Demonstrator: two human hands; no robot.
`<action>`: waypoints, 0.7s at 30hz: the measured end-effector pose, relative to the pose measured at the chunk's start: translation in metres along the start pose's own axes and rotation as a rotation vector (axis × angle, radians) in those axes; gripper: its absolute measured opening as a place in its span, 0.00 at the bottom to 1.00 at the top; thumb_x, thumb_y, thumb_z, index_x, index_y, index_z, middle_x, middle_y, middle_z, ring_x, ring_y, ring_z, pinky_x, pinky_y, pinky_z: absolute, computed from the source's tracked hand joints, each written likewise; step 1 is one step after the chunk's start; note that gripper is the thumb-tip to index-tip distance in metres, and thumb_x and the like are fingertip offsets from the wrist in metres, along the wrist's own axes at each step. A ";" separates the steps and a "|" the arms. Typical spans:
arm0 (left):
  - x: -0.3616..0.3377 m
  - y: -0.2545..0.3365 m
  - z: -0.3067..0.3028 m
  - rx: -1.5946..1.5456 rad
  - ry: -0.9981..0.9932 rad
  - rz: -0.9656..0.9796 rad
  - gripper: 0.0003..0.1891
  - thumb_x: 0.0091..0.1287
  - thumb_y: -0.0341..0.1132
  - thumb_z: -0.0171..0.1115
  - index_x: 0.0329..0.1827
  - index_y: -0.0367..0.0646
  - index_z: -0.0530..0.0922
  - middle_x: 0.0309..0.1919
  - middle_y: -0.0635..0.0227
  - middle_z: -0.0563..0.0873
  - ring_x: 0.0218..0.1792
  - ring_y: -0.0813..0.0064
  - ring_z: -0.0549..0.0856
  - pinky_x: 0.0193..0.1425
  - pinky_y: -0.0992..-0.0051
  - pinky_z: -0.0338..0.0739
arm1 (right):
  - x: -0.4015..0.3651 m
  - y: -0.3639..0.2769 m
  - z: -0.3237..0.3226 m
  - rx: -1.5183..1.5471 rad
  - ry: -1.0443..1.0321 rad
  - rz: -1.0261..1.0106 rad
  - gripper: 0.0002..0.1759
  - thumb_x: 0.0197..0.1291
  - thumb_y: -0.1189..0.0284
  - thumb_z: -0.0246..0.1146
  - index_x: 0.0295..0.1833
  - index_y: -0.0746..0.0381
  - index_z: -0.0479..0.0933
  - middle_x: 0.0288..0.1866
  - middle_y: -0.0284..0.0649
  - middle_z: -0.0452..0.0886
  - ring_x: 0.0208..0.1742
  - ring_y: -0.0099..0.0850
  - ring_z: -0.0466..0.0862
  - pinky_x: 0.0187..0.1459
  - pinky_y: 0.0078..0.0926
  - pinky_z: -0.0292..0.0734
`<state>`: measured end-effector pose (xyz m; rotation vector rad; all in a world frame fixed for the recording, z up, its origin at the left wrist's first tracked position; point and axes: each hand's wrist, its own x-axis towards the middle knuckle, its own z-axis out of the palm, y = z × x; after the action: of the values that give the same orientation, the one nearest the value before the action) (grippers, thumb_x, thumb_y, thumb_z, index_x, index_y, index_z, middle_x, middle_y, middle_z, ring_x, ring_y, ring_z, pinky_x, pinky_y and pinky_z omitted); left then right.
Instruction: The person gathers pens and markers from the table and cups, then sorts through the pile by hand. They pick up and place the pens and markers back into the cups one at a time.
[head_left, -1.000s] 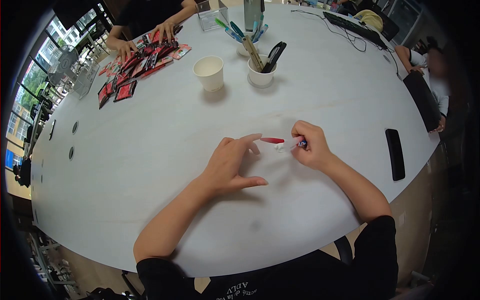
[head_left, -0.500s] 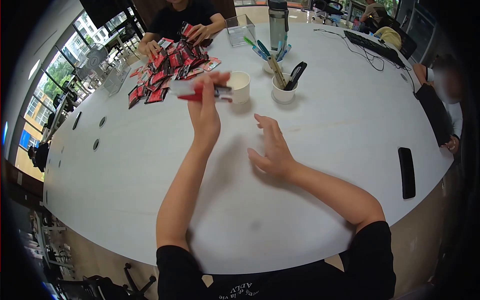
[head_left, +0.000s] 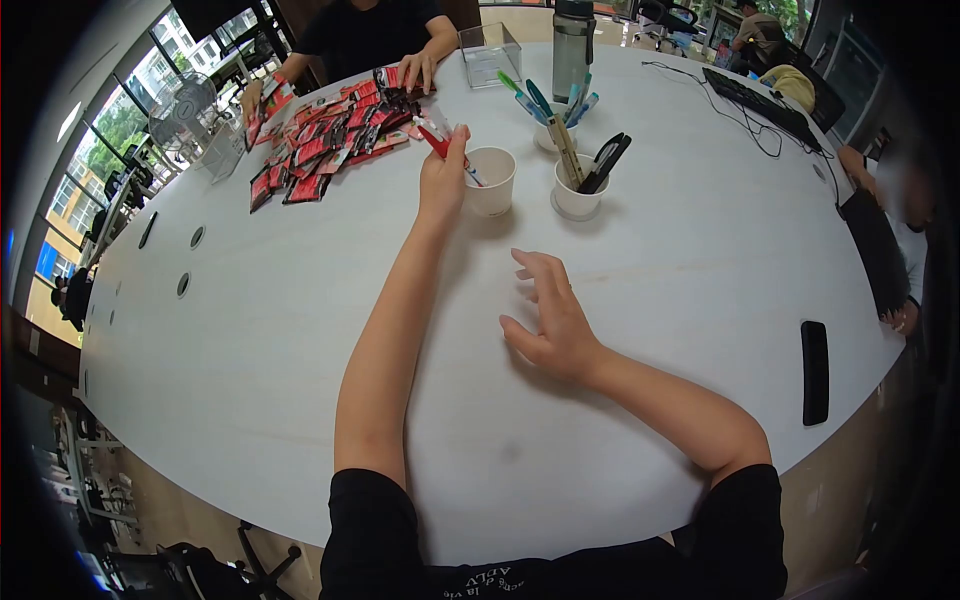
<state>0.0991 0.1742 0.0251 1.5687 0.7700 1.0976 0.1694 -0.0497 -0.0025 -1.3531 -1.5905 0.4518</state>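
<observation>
My left hand (head_left: 442, 185) is closed around red and white pens (head_left: 434, 140), their lower ends slanting into the mouth of a white paper cup (head_left: 497, 195). Fingers partly hide the pens. Over the table nearer to me, my right hand (head_left: 553, 315) is open and holds nothing, its fingers loosely curved and apart. To the right of that cup stands a second white cup (head_left: 579, 203) with black-handled scissors (head_left: 606, 163) and a beige tool (head_left: 566, 153) in it. A third cup (head_left: 546, 137) behind holds green and blue pens (head_left: 528, 100).
A heap of red packets (head_left: 335, 135) lies at the back left, with another person's hands (head_left: 425, 68) at it. A clear box (head_left: 490, 58) and a grey bottle (head_left: 573, 50) stand behind. At the right are a keyboard (head_left: 760, 105) and a black phone-like slab (head_left: 815, 372).
My left hand has moved right and tilted the pens down into the cup's mouth. My right hand stays nearly in place. The other person's hand has drawn some packets to the left.
</observation>
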 end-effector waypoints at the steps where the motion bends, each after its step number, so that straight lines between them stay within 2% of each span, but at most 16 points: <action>1: -0.002 -0.001 0.000 -0.002 -0.027 -0.003 0.34 0.73 0.55 0.49 0.66 0.30 0.68 0.62 0.54 0.76 0.63 0.67 0.73 0.67 0.70 0.64 | 0.000 -0.001 0.000 -0.001 -0.004 -0.002 0.39 0.51 0.72 0.64 0.69 0.65 0.56 0.59 0.50 0.63 0.56 0.45 0.70 0.57 0.40 0.70; 3: -0.004 0.003 0.000 -0.004 -0.080 0.005 0.36 0.73 0.53 0.51 0.72 0.30 0.59 0.65 0.51 0.72 0.63 0.66 0.73 0.67 0.70 0.64 | 0.000 -0.001 0.000 0.000 -0.008 -0.011 0.39 0.51 0.72 0.64 0.69 0.65 0.57 0.59 0.50 0.63 0.56 0.44 0.70 0.56 0.40 0.70; 6: -0.012 0.009 0.010 -0.046 0.072 0.274 0.38 0.72 0.47 0.54 0.75 0.30 0.49 0.48 0.54 0.78 0.48 0.70 0.77 0.56 0.74 0.69 | -0.002 -0.002 -0.001 0.006 -0.018 -0.012 0.39 0.52 0.72 0.64 0.69 0.64 0.57 0.59 0.50 0.63 0.56 0.44 0.70 0.56 0.40 0.71; 9: -0.007 -0.001 0.008 0.501 0.259 0.599 0.44 0.71 0.43 0.55 0.77 0.35 0.35 0.68 0.36 0.60 0.68 0.50 0.64 0.72 0.61 0.56 | -0.002 -0.003 -0.002 -0.005 -0.022 -0.005 0.39 0.52 0.72 0.64 0.69 0.64 0.56 0.59 0.50 0.63 0.56 0.44 0.70 0.56 0.39 0.72; 12: -0.013 0.003 0.006 0.608 0.139 0.684 0.46 0.69 0.42 0.56 0.77 0.37 0.34 0.74 0.33 0.40 0.76 0.41 0.43 0.75 0.48 0.38 | -0.003 -0.003 -0.001 -0.012 -0.017 -0.017 0.39 0.52 0.72 0.64 0.69 0.64 0.56 0.59 0.50 0.63 0.55 0.44 0.70 0.55 0.39 0.72; 15: -0.018 0.007 0.009 0.888 0.090 0.805 0.49 0.68 0.46 0.58 0.76 0.34 0.32 0.74 0.38 0.41 0.75 0.39 0.46 0.74 0.47 0.37 | -0.003 -0.004 -0.001 -0.003 -0.020 -0.013 0.39 0.51 0.72 0.64 0.69 0.64 0.56 0.59 0.50 0.64 0.55 0.44 0.70 0.55 0.39 0.72; 18: -0.022 0.004 0.018 0.903 0.102 0.823 0.56 0.61 0.56 0.64 0.77 0.37 0.35 0.74 0.35 0.42 0.74 0.38 0.46 0.66 0.28 0.37 | -0.002 -0.004 -0.002 0.001 -0.018 -0.020 0.39 0.51 0.72 0.63 0.69 0.64 0.56 0.59 0.51 0.64 0.55 0.45 0.70 0.55 0.40 0.72; 21: -0.026 0.003 0.017 0.943 0.056 0.642 0.65 0.51 0.68 0.66 0.77 0.36 0.36 0.74 0.36 0.43 0.74 0.37 0.46 0.64 0.26 0.39 | -0.003 -0.002 -0.001 -0.013 -0.015 -0.033 0.39 0.52 0.72 0.63 0.69 0.64 0.56 0.59 0.51 0.64 0.55 0.45 0.70 0.54 0.40 0.72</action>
<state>0.1046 0.1440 0.0204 2.7229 0.9099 1.3068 0.1692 -0.0536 -0.0018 -1.3346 -1.6285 0.4334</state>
